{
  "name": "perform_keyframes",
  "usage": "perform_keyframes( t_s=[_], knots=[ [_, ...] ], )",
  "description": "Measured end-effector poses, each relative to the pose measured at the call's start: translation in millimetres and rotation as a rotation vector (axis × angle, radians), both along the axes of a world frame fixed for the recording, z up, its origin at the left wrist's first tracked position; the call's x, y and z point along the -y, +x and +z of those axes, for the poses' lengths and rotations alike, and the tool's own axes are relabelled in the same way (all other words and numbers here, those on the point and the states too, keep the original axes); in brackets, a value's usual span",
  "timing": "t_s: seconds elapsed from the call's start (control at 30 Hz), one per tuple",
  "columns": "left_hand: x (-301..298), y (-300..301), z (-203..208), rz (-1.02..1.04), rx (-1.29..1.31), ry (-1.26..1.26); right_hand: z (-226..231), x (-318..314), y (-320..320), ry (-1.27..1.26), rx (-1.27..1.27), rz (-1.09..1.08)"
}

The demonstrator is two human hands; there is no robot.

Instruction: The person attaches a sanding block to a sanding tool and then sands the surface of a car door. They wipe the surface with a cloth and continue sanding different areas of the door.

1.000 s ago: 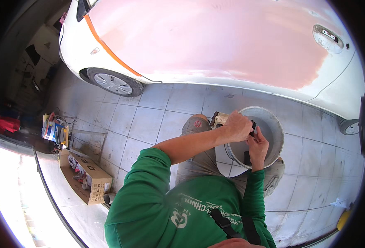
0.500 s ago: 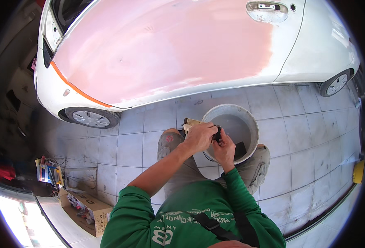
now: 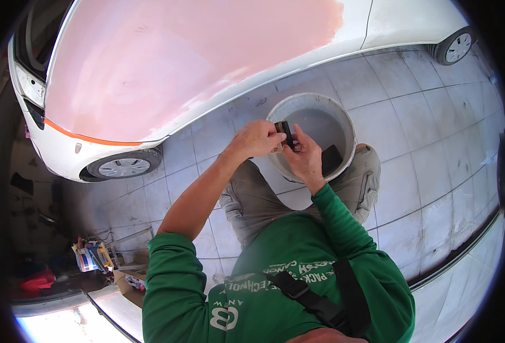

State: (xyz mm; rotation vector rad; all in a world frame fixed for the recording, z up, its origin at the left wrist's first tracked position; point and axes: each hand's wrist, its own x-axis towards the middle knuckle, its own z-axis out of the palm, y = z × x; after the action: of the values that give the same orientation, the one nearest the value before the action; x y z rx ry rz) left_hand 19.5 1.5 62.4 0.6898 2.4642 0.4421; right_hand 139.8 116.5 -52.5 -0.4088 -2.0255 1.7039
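Note:
My left hand (image 3: 257, 139) is closed around a small tan-and-black block (image 3: 287, 132), which looks like a sanding block wrapped in black sandpaper. Its fingers cover much of the tan part. From the other side my right hand (image 3: 305, 155) pinches the block's black edge with thumb and fingers. Both hands are over the near left part of a round whitish bucket (image 3: 348, 123) holding cloudy grey water. A dark flat piece (image 3: 331, 160) lies inside the bucket near its right wall, of a kind I cannot make out.
Ahead stands a white car with a pink-patched door panel (image 3: 166, 63), orange tape (image 3: 92, 139) and a front wheel (image 3: 124, 164). Its rear wheel (image 3: 457, 48) is at far right. My knees flank the bucket on the tiled floor (image 3: 401, 131). A cardboard box (image 3: 129, 291) sits lower left.
The view has shifted, so the car sits higher and further left. My hands have turned the block more upright, and its tan part shows less. Both hands stay on it.

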Motion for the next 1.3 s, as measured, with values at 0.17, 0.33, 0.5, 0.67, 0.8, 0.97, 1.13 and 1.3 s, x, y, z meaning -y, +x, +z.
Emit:
perform_keyframes(
  t_s=[0.17,0.33,0.5,0.67,0.8,0.97,1.13,1.3],
  knots=[
    [19,-13,-9,0.060,0.169,0.095,13,16,2,-0.041,-0.067,0.030],
    [24,-7,-16,-0.134,-0.043,0.225,10,12,-1,0.039,-0.059,0.038],
    [18,-7,-13,-0.877,-0.610,0.250,7,-4,-4,-0.024,0.031,0.084],
    [19,-28,-17,-0.623,-0.545,0.343,-6,-15,-8,-0.107,0.080,0.083],
    [43,-33,-43,-0.188,0.137,0.208,-25,-25,-17,-0.275,0.042,0.166],
    [45,-9,-50,-0.130,-0.009,0.217,-27,-44,-26,-0.247,-0.012,0.242],
    [34,24,-40,-0.028,-0.230,0.424,3,-49,-35,0.038,-0.044,-0.007],
    [23,47,-58,-0.012,-0.632,0.660,42,-51,-34,0.243,0.175,-0.087]
  ],
)
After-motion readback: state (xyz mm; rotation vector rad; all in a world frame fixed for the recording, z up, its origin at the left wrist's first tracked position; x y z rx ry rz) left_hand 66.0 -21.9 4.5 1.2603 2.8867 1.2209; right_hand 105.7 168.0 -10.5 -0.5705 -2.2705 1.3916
